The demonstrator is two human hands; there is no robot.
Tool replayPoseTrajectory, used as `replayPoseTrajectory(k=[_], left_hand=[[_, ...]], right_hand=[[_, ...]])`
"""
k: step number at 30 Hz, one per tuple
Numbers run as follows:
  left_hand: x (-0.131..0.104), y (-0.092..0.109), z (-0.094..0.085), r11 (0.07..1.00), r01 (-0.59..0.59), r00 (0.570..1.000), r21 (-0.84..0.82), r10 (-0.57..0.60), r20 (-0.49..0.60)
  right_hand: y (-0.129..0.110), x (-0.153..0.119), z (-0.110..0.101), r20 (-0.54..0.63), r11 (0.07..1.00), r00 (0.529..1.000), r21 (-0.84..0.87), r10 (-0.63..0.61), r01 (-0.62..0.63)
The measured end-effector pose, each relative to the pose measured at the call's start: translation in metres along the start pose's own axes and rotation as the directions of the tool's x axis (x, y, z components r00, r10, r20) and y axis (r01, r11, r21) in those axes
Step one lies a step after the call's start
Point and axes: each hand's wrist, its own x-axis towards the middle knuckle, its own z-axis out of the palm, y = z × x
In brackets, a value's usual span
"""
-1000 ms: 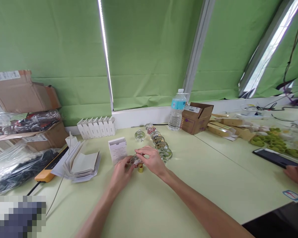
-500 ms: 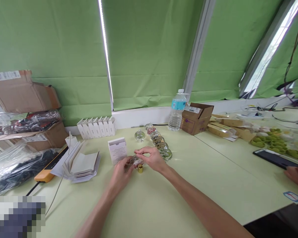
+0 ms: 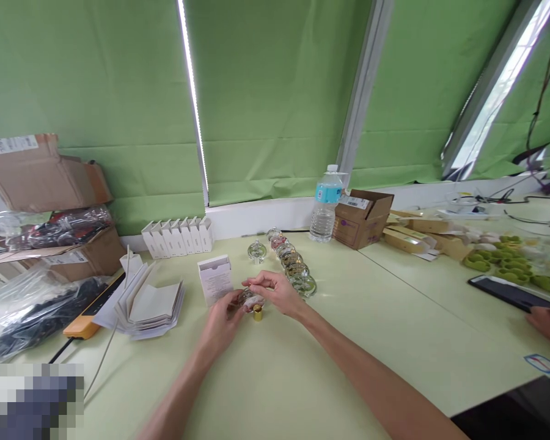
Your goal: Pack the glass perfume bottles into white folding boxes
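Head view shows your left hand [image 3: 223, 316] and right hand [image 3: 277, 291] pinching a small glass bottle [image 3: 247, 298] together, low over the table [image 3: 275, 366]. Its gold cap [image 3: 257, 313] sits just below, beside a white box [image 3: 215, 278].

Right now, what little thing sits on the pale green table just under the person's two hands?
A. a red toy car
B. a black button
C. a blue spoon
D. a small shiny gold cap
D. A small shiny gold cap stands on the pale green table, just below where the left hand and right hand meet around a small clear glass bottle.
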Motion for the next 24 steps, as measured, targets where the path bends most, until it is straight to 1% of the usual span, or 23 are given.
replayPoseTrajectory(k=[2,9,11,16,20,24], left_hand=[[0.000,0.000,0.000,1.000,0.000,1.000,-0.008,0.000,0.004],[0.001,0.003,-0.001,0.999,0.041,0.999,-0.014,-0.041,0.018],[0.001,0.004,-0.001,0.999,0.045,0.999,-0.011,-0.045,0.020],[0.000,0.003,-0.002,1.000,0.019,1.000,-0.012,-0.019,0.010],[0.001,0.002,-0.001,1.000,0.003,1.000,-0.018,-0.003,-0.006],[0.001,-0.001,-0.001,1.000,0.009,1.000,-0.002,-0.009,0.010]], right_hand=[[0.001,0.000,0.000,-0.008,1.000,1.000,-0.006,0.003,-0.003],[0.005,-0.001,0.005,-0.077,0.993,0.993,-0.087,-0.091,0.085],[0.008,-0.002,0.007,-0.095,0.985,0.988,-0.134,-0.119,0.106],[0.013,-0.005,0.008,-0.099,0.922,0.964,-0.330,-0.246,0.202],[0.017,-0.005,0.006,-0.091,0.874,0.948,-0.422,-0.305,0.241],[0.020,-0.006,0.004,-0.087,0.836,0.932,-0.478,-0.351,0.270]])
